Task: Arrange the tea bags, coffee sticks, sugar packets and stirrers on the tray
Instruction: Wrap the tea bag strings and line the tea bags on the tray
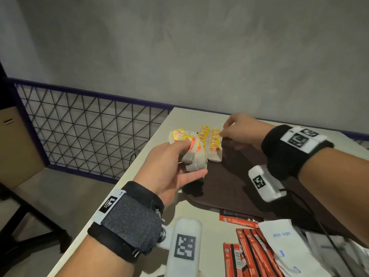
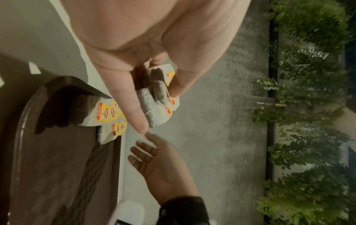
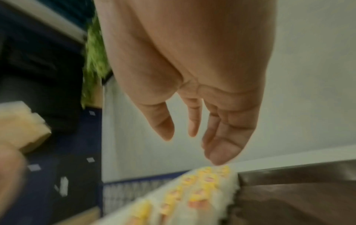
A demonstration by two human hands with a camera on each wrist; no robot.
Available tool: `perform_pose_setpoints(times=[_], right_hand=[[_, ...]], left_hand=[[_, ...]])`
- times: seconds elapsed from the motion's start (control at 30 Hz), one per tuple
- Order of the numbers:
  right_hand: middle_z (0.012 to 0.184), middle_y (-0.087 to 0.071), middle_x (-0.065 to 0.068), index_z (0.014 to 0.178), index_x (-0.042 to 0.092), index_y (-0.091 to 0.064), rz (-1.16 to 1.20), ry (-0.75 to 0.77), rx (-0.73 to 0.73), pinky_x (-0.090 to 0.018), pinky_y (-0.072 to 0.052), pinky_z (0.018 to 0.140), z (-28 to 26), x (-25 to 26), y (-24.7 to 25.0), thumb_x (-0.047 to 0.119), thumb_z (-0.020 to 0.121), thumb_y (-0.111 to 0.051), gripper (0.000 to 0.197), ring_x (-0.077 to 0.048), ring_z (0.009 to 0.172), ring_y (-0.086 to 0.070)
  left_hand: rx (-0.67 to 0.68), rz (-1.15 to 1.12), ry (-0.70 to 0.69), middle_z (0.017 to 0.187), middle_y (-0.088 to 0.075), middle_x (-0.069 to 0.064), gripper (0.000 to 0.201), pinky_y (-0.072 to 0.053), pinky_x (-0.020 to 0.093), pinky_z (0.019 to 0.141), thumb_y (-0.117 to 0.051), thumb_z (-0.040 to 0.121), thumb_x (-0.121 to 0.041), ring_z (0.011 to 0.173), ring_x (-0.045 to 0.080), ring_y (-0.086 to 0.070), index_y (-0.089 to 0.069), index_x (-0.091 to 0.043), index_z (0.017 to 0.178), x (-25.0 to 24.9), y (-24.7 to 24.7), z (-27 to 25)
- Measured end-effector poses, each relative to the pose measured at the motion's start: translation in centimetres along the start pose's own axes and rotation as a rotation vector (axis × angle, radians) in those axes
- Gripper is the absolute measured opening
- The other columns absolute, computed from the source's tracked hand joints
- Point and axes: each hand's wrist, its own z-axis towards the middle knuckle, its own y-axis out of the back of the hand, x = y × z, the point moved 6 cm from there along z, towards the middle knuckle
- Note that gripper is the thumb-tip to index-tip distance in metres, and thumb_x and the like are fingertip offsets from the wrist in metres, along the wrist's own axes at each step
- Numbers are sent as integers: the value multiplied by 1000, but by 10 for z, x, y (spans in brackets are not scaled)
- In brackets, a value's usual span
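My left hand (image 1: 187,156) grips a bundle of tea bags (image 1: 194,160) with yellow tags above the dark brown tray's (image 1: 229,186) left end. In the left wrist view the thumb and fingers of the left hand (image 2: 159,105) curl round the bundle (image 2: 154,117). More tea bags (image 1: 214,144) lie in a row at the tray's far left corner. My right hand (image 1: 225,132) hovers at the right side of that row, with relaxed fingers (image 3: 217,158) holding nothing just above the laid tea bags (image 3: 200,190). Red coffee sticks (image 1: 249,254) and white sugar packets (image 1: 283,246) lie on the table by the tray's near edge.
The white table (image 1: 179,120) ends at its left edge close to my left arm. Beyond that edge stands a wire mesh railing (image 1: 89,126) and a cardboard box (image 1: 18,144). A grey wall runs behind the table.
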Motion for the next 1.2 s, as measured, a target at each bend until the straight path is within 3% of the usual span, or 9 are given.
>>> perform_pose_setpoints(times=[0.13, 0.2, 0.3, 0.43, 0.57, 0.73, 0.9, 1.07, 1.2], right_hand=[[87, -65, -10, 104, 2, -69, 502, 168, 184, -32, -53, 62, -61, 31, 6, 22, 92, -73, 24, -18, 72, -59], [81, -65, -8, 100, 1, -71, 528, 244, 236, -31, -50, 60, -89, 38, 4, 26, 86, -79, 30, -17, 68, -59], [81, -67, -11, 101, 3, -72, 478, 301, 193, -32, -53, 60, -106, 38, 1, 23, 82, -83, 29, -17, 68, -61], [84, -67, -18, 108, 3, -69, 561, 255, 156, -29, -53, 56, -109, 24, 0, 8, 82, -82, 29, -19, 67, -62], [92, -69, -30, 103, 1, -72, 579, 208, 151, -28, -55, 58, -113, 14, -1, 8, 87, -78, 19, -23, 70, -63], [79, -69, -14, 99, 1, -72, 620, 163, 122, -29, -55, 59, -112, 5, 2, 6, 89, -76, 13, -17, 64, -62], [88, -72, -14, 96, 1, -73, 718, 135, 104, -28, -55, 61, -114, 2, 3, 3, 88, -75, 8, -17, 70, -63], [89, -70, -15, 105, -2, -70, 881, 83, 170, -27, -53, 63, -118, 1, 6, 2, 91, -69, 14, -18, 72, -63], [93, -67, -17, 107, -2, -70, 1004, 56, 215, -28, -52, 63, -123, -3, 10, 3, 91, -67, 16, -18, 71, -62]], left_hand=[[17, 68, -20, 97, -73, 13, 18, -62, 40, 66, -62, 99, -17, 95, 33, -74, -67, -6, 113, 4, -4, -1], [48, 108, -28, 102, -75, 14, 20, -62, 39, 67, -62, 99, -19, 91, 29, -75, -69, -8, 114, 7, -9, -4], [100, 152, -41, 95, -75, 10, 21, -62, 37, 67, -63, 99, -22, 80, 21, -74, -71, -10, 114, 10, -18, -10], [151, 180, -34, 97, -75, 10, 26, -62, 35, 67, -63, 100, -22, 79, 20, -75, -69, -9, 121, 13, -25, -14], [195, 193, -29, 96, -76, 9, 26, -62, 33, 65, -63, 99, -24, 83, 21, -75, -69, -9, 120, 15, -32, -19], [230, 112, 57, 103, -72, 15, 27, -62, 37, 69, -59, 98, -21, 92, 28, -74, -69, -6, 118, 20, -34, -20], [301, 26, 151, 95, -71, 15, 39, -61, 32, 61, -53, 78, -9, 87, 27, -72, -67, -1, 114, 21, -33, -21], [265, 49, 144, 94, -64, 14, 36, -54, 26, 55, -40, 84, 5, 76, 20, -65, -68, -2, 105, 24, -31, -18], [248, 67, 160, 89, -70, 16, 31, -57, 28, 55, -40, 89, 9, 85, 28, -76, -65, 0, 104, 25, -30, -19]])
